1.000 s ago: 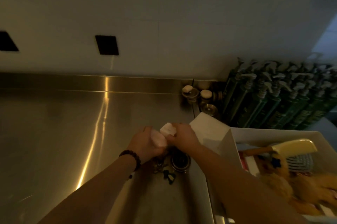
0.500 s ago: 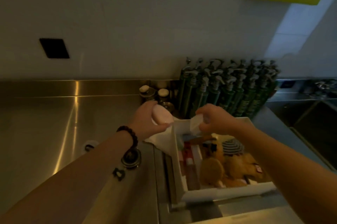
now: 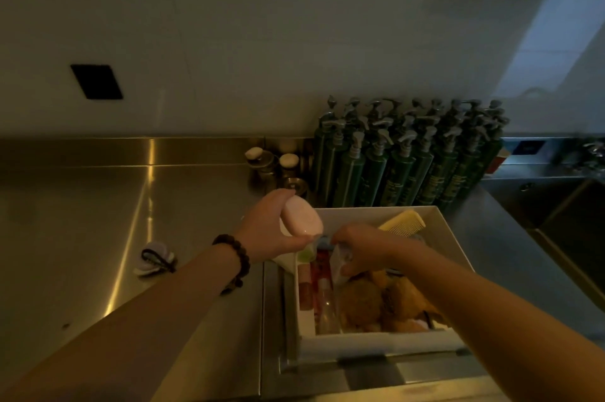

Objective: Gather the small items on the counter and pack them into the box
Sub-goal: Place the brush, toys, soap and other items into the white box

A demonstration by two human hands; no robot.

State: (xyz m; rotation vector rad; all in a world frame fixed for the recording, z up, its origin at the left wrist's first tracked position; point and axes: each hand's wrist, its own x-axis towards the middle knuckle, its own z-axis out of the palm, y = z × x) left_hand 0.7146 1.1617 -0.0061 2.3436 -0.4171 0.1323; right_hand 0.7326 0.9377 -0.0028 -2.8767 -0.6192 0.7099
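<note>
Box (image 3: 445, 228) sits white and open on the steel counter (image 3: 82, 221), near right, already holding a yellow comb (image 3: 404, 221), tubes and brown fuzzy pieces. Right hand (image 3: 360, 246) is down inside its far-left corner, fingers closed on a pale packet (image 3: 339, 259), probably seating it. Left hand (image 3: 268, 231) is clamped on a pink rounded item (image 3: 301, 216) just above the box's left rim, likely next in. Dark hair tie on a white pad (image 3: 155, 259) lies left, unpacked. Green pump bottles (image 3: 409, 159) stand far behind.
</note>
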